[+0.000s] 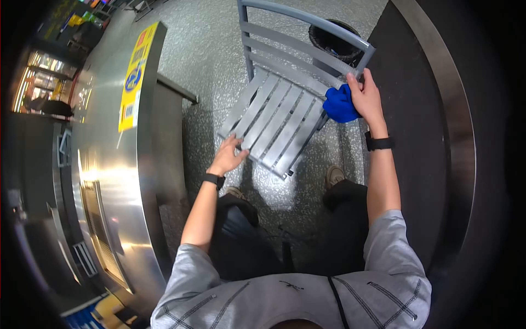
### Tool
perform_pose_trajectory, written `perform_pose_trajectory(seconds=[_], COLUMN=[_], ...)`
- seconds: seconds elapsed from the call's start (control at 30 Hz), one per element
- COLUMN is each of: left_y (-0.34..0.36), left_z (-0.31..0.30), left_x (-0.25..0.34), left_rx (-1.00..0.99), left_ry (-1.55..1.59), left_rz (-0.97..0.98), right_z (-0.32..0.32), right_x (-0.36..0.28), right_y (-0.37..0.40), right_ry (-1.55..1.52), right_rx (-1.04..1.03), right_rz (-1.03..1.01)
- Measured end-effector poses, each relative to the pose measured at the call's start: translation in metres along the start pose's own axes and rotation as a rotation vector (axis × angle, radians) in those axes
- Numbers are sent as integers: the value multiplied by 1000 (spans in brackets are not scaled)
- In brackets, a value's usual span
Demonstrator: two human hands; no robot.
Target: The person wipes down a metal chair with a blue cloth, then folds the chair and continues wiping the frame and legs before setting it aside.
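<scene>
A grey slatted chair [274, 118] stands upright in front of me, its backrest [307, 46] on the far side. My left hand [227, 156] touches the near edge of the seat, with thumb and fingers apart and the fingertips on the slats. At the right post of the backrest, my right hand [366, 98] is closed on a bunched blue cloth [341, 104]. Some of its fingers reach up beside the post, and the cloth hangs over the seat's right rear corner. Part of the cloth is hidden behind the hand.
A steel counter [131, 181] with a yellow sign [134, 79] runs along my left. Close on my right is a dark surface with a metal rim [460, 109]. A black-lined bin [334, 41] stands behind the chair on speckled floor [203, 44].
</scene>
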State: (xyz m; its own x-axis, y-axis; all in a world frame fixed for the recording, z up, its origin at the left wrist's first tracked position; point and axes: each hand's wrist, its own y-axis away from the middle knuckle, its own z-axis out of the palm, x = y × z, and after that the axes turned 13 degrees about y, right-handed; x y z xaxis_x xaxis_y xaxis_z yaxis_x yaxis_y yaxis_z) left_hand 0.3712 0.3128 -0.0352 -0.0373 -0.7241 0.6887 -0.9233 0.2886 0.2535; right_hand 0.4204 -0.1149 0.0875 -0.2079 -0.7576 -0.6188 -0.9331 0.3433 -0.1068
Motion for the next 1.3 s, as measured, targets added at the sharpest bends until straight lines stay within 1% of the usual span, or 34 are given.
perform_pose_trajectory(seconds=[0.07,0.1,0.13,0.17,0.2,0.27,0.33,0.37,0.43,0.53,0.6,0.67,0.7,0.73,0.77,0.8,0.83,0.87,0.93,0.97,1.0,1.03,1.07,1.1,1.13,1.17,1.2,1.23,1.27,1.3], left_y=[20,29,42,53,61,80,100,109,127,140,145,156,164,171,187,202,228,239,254,260,263,261,255,247,235,213,203,191,179,168], left_z=[-2,-5,-7,-10,-8,-25,-39,-42,-54,-62,-59,-54,-52,-50,-53,-57,-68,-67,-65,-65,-65,-58,-51,-41,-30,-3,11,29,61,53], left_x=[-4,-6,-5,-6,-12,2,15,14,24,34,34,39,39,38,46,50,64,61,55,58,68,78,97,122,149,158,186,205,212,222], left_rx=[81,100,109,60,80,13,65,102,78,100,119,142,182,205,218,204,165,169,175,218,208,232,174,90,-44,-88,-167,-149,-50,82], left_ry=[39,71,106,194,110,163,179,204,232,253,271,271,276,244,236,229,256,230,226,240,287,263,270,348,444,435,431,437,596,544], left_rz=[-79,-84,-96,-74,28,31,-24,-18,-42,-38,-34,45,58,122,149,128,84,32,51,93,53,155,218,299,324,531,602,755,672,629], right_z=[4,5,3,2,-1,5,8,8,5,-9,-27,-38,-37,-35,-27,-40,-39,-51,-57,-66,-74,-84,-95,-104,-115,-124,-129,-127,-128,-120], right_x=[-7,-13,-22,-32,-42,-50,-57,-60,-64,-63,-60,-52,-43,-26,2,-1,14,20,81,106,124,131,118,97,74,41,11,-3,-17,-20], right_y=[34,46,66,82,100,119,138,150,175,194,201,201,200,194,179,183,183,192,189,202,212,228,250,266,283,300,314,322,329,333], right_ry=[49,69,109,159,208,222,224,254,296,286,303,328,309,278,212,139,88,5,-23,-172,-326,-442,-569,-725,-881,-986,-1087,-1156,-1217,-1217], right_rx=[0,18,-7,-23,-39,23,-30,-23,-35,-63,-64,-63,34,113,86,8,53,-51,-50,-92,-114,-78,-39,-83,-130,-150,-174,-232,-321,-347], right_rz=[-50,-68,-78,-75,-69,-117,-133,-167,-218,-245,-169,-141,-166,-200,-221,-231,-225,-98,-117,-24,69,158,249,265,275,269,259,233,169,137])
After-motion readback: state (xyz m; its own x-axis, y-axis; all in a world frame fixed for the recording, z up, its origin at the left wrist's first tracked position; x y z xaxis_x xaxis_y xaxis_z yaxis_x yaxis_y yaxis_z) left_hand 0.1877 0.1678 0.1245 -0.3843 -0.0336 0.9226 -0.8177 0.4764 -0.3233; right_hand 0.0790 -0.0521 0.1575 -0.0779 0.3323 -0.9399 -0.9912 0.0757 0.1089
